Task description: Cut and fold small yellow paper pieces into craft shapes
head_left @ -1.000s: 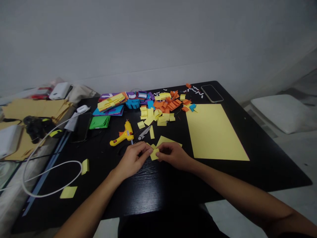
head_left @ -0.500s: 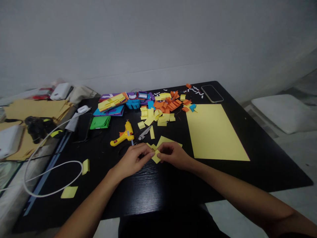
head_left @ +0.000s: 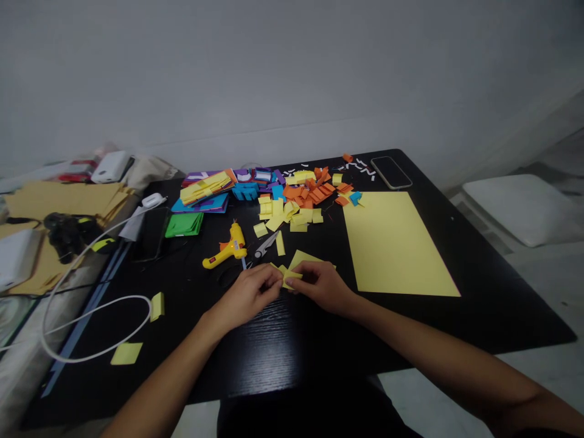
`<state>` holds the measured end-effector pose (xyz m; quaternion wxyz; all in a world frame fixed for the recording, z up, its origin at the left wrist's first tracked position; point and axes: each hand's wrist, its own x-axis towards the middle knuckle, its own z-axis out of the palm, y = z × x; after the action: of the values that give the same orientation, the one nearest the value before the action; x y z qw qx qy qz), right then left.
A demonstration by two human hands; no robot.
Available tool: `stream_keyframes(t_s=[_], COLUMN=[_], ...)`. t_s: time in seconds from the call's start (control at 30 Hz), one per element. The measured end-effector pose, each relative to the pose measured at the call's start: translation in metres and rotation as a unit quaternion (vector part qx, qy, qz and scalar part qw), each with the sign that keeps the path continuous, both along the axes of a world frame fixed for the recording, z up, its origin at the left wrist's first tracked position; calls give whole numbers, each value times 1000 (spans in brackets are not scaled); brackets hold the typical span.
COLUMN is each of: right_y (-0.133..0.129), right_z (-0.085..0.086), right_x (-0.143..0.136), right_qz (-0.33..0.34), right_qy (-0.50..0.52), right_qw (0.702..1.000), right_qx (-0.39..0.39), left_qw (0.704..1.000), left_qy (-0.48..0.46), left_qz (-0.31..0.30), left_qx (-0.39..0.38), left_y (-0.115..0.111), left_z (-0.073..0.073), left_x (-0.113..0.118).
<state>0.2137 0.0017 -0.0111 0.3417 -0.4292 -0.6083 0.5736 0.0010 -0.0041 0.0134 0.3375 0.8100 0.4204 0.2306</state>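
Observation:
Between my two hands, near the front of the black table, is a small yellow piece of paper (head_left: pixel 292 277). My left hand (head_left: pixel 255 288) pinches its left side, and my right hand (head_left: pixel 319 285) grips its right side with thumb and fingers. Part of the piece is hidden by the fingertips. Just behind my right hand lies a larger yellow sheet (head_left: pixel 303 258). Beyond my left hand are a yellow glue gun (head_left: pixel 232 246) and a pair of scissors (head_left: pixel 266 245), with a narrow yellow strip (head_left: pixel 280 243) beside them.
Cut yellow pieces (head_left: pixel 296 214) and orange pieces (head_left: pixel 310 193) are heaped behind. A big yellow sheet (head_left: pixel 396 243) lies to the right, a phone (head_left: pixel 391 173) behind it. Green papers (head_left: pixel 185 224) and a looped white cable (head_left: pixel 98 356) are on the left.
The small yellow paper has turned from a diamond pointing down to a flatter, tilted position between my fingers. My hands have shifted only slightly.

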Motion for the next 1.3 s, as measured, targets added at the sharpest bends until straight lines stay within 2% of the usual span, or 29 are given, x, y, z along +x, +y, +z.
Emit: stream_keyframes(t_s=[0.13, 0.37, 0.6, 1.0, 1.3], right_y=[-1, 0, 3, 3, 0], right_z=[2, 3, 0, -1, 1], right_x=[0, 0, 1, 0, 0], right_qz=[-17, -26, -41, -31, -24], right_qy=[-32, -33, -10, 30, 9], right_qw=[999, 999, 999, 998, 1000], right_qx=[26, 16, -9, -37, -12], left_qw=[999, 995, 983, 994, 995], left_qy=[7, 23, 41, -14, -27], left_qz=[23, 39, 112, 71, 39], left_qx=[33, 95, 140, 76, 91], left_y=[-1, -3, 5, -1, -2], left_z=[0, -7, -5, -3, -4], left_x=[4, 4, -2, 4, 5])
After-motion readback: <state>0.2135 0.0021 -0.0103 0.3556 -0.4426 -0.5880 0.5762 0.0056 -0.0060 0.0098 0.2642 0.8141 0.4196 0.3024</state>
